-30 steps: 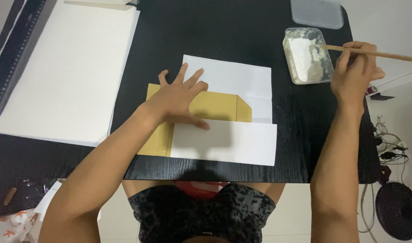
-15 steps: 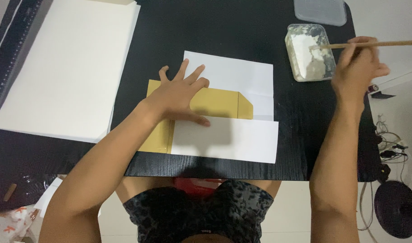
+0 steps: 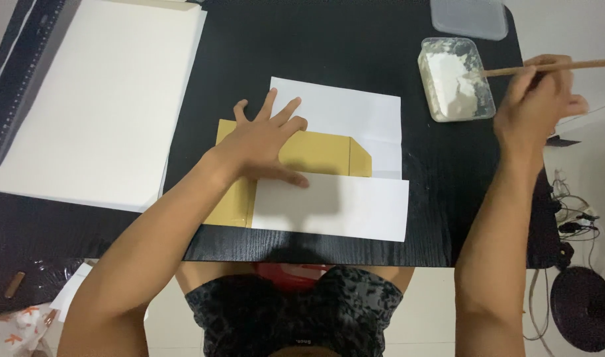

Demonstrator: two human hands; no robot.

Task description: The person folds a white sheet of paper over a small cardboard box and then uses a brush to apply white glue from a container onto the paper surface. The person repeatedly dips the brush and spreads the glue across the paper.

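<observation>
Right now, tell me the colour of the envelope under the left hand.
Mustard yellow envelope under the left hand, clearest in the head view.

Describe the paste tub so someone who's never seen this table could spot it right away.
On the black table, look to its far right corner, beside the right hand holding a brush. The paste tub holds white paste, unlike the empty clear lid behind it.

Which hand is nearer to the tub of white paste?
Right. The right hand sits just right of the tub of white paste, its brush reaching in; the left hand presses the yellow envelope, well left.

Black wooden table [image 3: 355, 39] over pale floor [image 3: 434, 311].
</observation>
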